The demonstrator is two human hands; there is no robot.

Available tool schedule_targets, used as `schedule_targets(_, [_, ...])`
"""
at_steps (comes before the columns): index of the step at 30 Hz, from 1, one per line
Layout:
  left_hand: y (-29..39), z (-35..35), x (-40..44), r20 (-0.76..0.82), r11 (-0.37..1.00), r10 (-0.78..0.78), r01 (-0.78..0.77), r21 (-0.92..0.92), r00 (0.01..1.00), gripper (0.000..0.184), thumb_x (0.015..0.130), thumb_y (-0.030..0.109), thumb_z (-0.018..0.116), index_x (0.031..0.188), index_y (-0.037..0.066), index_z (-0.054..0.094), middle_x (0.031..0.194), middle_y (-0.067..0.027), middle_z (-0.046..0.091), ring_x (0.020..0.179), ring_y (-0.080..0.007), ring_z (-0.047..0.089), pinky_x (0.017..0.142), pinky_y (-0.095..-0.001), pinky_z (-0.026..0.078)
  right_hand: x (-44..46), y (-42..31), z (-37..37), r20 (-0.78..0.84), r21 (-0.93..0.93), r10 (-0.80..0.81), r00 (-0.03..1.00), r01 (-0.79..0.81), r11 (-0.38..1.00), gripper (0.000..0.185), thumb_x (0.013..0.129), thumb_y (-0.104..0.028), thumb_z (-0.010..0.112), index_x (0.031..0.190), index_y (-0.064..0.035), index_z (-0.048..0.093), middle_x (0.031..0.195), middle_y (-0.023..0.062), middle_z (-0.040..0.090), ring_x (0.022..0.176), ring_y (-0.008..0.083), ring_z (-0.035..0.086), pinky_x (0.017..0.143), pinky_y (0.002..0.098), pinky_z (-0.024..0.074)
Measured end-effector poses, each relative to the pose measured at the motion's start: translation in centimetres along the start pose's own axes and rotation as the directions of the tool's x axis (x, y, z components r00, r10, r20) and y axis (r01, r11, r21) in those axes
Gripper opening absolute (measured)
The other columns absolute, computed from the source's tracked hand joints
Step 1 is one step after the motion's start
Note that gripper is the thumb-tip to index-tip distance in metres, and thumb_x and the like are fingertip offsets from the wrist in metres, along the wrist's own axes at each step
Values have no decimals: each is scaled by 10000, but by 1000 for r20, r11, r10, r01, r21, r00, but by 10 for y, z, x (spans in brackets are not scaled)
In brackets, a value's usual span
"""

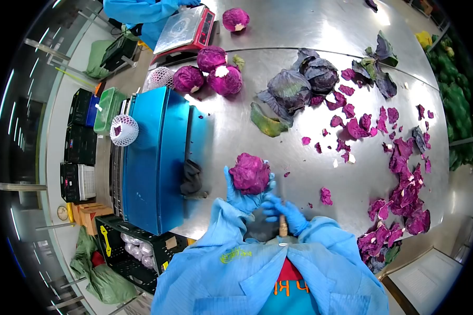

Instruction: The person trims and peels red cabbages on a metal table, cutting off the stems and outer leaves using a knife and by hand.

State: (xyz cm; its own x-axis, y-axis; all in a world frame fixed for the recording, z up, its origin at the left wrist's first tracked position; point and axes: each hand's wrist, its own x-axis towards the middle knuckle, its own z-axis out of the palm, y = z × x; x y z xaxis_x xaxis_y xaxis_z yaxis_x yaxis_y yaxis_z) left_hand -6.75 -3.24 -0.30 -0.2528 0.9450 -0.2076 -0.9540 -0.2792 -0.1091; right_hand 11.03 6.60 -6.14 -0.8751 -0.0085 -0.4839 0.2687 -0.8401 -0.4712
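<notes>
A peeled red cabbage (250, 173) rests in my left hand (238, 199), its blue-gloved fingers cupped around it from below. My right hand (293, 216), also in a blue glove, is closed around a wooden-handled knife (283, 227) just right of the cabbage and close to my chest. The knife's blade is mostly hidden. Farther up the steel table lie untrimmed cabbages (289, 90) with dark outer leaves. Loose purple leaf pieces (356, 127) are scattered to the right, with a larger leaf heap (404, 191) along the right edge.
Trimmed red cabbages (225, 80) sit beside a red scale (185, 31), near another person's blue sleeve (142, 11). A blue box-like unit (160, 157) stands at left; a net-wrapped cabbage (124, 130) is beside it. Below is a black crate (136, 252) with wrapped items.
</notes>
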Motion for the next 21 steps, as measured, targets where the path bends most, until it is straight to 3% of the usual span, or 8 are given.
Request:
schedule_targets(4, [1,6,3,113,995,-90,94,-36,990,1041,725,605,723,1477,101,209,1502,-259,190,1345,-466,295,934,-575,501,-9,-59,-33,-301,-76,-354,886,348,934,654,914,-417,584,1422,-51,393,1297,104,541,1079,246,571,905,404,483])
schedule_targets(8, [-3,11,6,-13,934,-63,64,352,998,1049,670,385,838,1469,76,232,1461,-226,307,1310,-418,379,938,-566,496,-51,-115,-106,-594,-235,-614,519,618,750,602,922,-361,576,1432,-98,395,1264,87,559,1021,216,566,812,355,498])
schedule_targets(11, [-14,11,14,-131,714,67,44,699,989,1017,628,228,874,1437,52,284,1390,-196,405,1262,-329,452,991,-481,466,-90,-130,-137,-781,-452,-582,228,437,778,492,981,-400,479,1346,-70,497,982,77,643,626,118,543,459,233,435])
schedule_targets(14, [-40,-2,28,-111,194,336,46,980,935,936,602,210,876,1363,17,366,1288,-182,474,1172,-297,504,1011,-374,432,-117,-133,-112,-741,-512,-507,440,119,851,505,994,-475,398,1226,-72,594,746,50,628,502,93,469,396,215,355])
schedule_targets(15, [-49,-5,30,-97,-34,381,119,992,919,952,589,216,878,1365,18,362,1277,-176,471,1163,-299,502,1011,-375,427,-113,-134,-83,-746,-527,-463,479,1,850,584,987,-548,338,1048,-72,671,616,33,590,486,85,472,434,218,381])
schedule_targets(17, [-68,-10,34,-27,-473,437,255,843,899,985,563,229,881,1368,19,355,1253,-164,464,1145,-304,498,1010,-378,419,-103,-114,-63,-585,-685,-439,682,-126,718,423,971,-466,454,961,-111,683,702,77,644,523,148,546,506,296,445])
schedule_targets(19, [-81,-27,35,16,-564,443,265,782,896,995,558,303,871,1352,-3,357,1229,-183,444,1140,-321,471,995,-397,412,-84,-87,-36,-300,-925,-647,701,-47,378,333,929,-412,558,889,-100,665,731,100,635,559,241,583,574,359,474])
schedule_targets(21, [-91,-30,34,24,-647,473,329,687,881,980,577,322,855,1347,-19,353,1237,-194,442,1144,-340,466,993,-405,410,-78,-84,-2,-176,-984,-681,711,-132,117,296,893,-392,616,832,-105,649,740,113,610,613,316,591,586,397,483])
